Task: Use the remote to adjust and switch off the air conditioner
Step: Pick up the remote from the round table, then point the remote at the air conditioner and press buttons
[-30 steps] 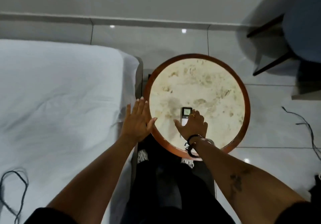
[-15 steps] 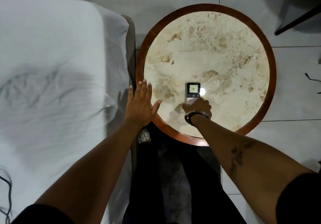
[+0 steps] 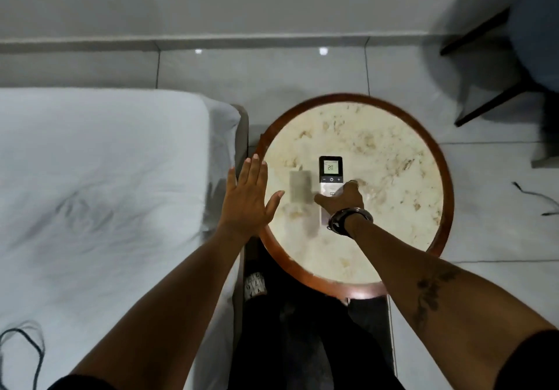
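A white air-conditioner remote [image 3: 330, 172] with a lit screen reading 20 is held above the round marble table [image 3: 393, 159]. My right hand [image 3: 341, 199], wearing dark bracelets at the wrist, is shut around the remote's lower half. The remote throws a grey shadow on the table just to its left. My left hand [image 3: 248, 202] is flat with fingers spread, hovering at the table's left rim and holding nothing. The air conditioner itself is out of view.
A bed with a white sheet [image 3: 99, 184] lies at the left, close to the table. A dark chair [image 3: 514, 57] stands at the upper right. Cables lie on the floor at the right [image 3: 535, 199] and on the bed's lower left [image 3: 21, 347]. My dark-trousered legs are below.
My right hand closed on the remote and lifted it off the table, so more of its body and its shadow show. The left hand stayed spread by the rim. The camera view shifted.
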### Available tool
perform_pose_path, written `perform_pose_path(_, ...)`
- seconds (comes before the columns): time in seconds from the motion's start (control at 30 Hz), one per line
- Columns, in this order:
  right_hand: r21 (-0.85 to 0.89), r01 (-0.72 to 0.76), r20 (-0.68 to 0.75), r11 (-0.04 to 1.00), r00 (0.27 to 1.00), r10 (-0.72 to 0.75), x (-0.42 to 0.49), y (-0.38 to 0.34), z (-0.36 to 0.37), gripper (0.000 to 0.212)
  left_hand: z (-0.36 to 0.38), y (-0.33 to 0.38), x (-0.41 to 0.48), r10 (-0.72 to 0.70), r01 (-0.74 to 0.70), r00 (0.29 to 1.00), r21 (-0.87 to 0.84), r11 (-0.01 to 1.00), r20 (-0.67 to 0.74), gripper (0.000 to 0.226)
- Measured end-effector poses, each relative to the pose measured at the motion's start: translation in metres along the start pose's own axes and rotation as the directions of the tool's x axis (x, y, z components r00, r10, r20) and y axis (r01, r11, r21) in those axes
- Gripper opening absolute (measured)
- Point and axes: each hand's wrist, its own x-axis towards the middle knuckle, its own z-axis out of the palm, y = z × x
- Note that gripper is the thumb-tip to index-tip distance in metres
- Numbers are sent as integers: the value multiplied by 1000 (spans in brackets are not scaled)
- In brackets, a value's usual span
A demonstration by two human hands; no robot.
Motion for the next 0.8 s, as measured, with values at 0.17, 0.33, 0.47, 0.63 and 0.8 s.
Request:
perform_pose_path(0.17, 200, 224, 55, 954, 969, -240, -30, -107, -59, 50, -106, -2, 29, 81, -77, 986, 34, 996, -146, 74)
perform_pose_path(0.33, 482, 347, 172, 804, 863, -475, -88, -239, -135, 33, -246, -13, 58, 105, -80, 933, 87, 993, -343, 74)
perform_pose_path(0.47, 677, 382, 199, 629, 728, -656, -151, -340, -200, 28, -375, -21, 70, 172, -75, 840, 203, 976, -514, 73)
perform_pose_path(0.63, 730, 484, 114, 483, 610, -784, -226, -446, -264, 20, -518, -26, 63, 244, -1, 719, 350, 937, -650, 73)
perform_pose_path(0.8, 673, 580, 99, 459, 544, -833, -303, -529, -320, 26, -638, -26, 45, 326, 48, 609, 444, 895, -723, 73)
